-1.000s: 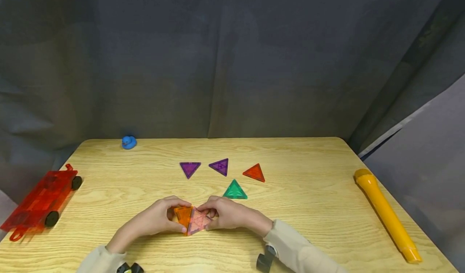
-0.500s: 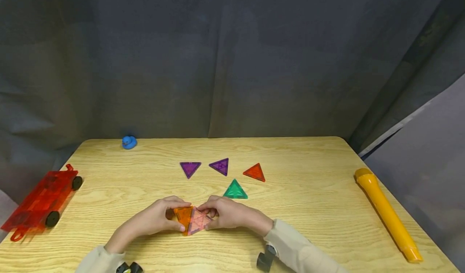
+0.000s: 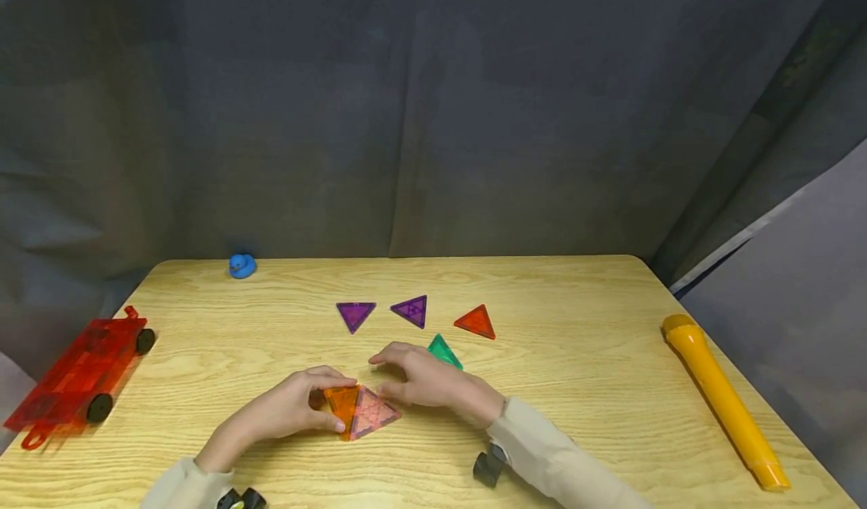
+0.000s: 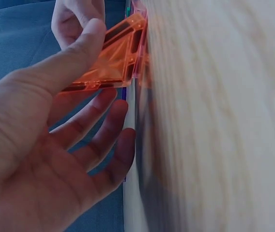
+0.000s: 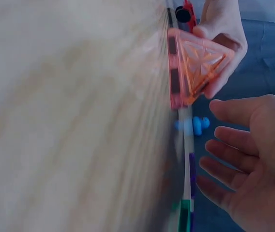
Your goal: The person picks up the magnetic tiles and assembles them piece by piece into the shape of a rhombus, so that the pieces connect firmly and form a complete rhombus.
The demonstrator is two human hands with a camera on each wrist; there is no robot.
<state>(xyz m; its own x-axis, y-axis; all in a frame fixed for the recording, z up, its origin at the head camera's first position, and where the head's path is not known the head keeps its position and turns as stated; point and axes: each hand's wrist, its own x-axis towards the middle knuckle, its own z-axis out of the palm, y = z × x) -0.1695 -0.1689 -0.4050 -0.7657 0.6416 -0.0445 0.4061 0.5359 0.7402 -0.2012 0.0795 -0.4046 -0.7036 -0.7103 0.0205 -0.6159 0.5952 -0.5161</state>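
My left hand (image 3: 305,400) pinches an orange translucent triangle tile (image 3: 342,403) between thumb and fingers, close over the table. A pink triangle tile (image 3: 374,411) meets the orange one along one edge. Seen from the left wrist, the orange tile (image 4: 111,63) slants up from the wood. In the right wrist view the pink tile (image 5: 198,63) has a side along the tabletop, with orange showing through it. My right hand (image 3: 427,377) hovers to the right with fingers spread, holding nothing. It partly covers a green triangle tile (image 3: 445,351).
Two purple triangle tiles, the left purple tile (image 3: 355,316) and the right purple tile (image 3: 412,311), lie farther back beside a red triangle tile (image 3: 477,322). A blue toy duck (image 3: 241,266) sits by the back edge. A red wheeled base (image 3: 81,370) stands left; a yellow tube (image 3: 725,400) lies right.
My right hand has let go of the pink tile and moved up and to the right, over part of the green tile. The left hand keeps its grip on the orange tile.
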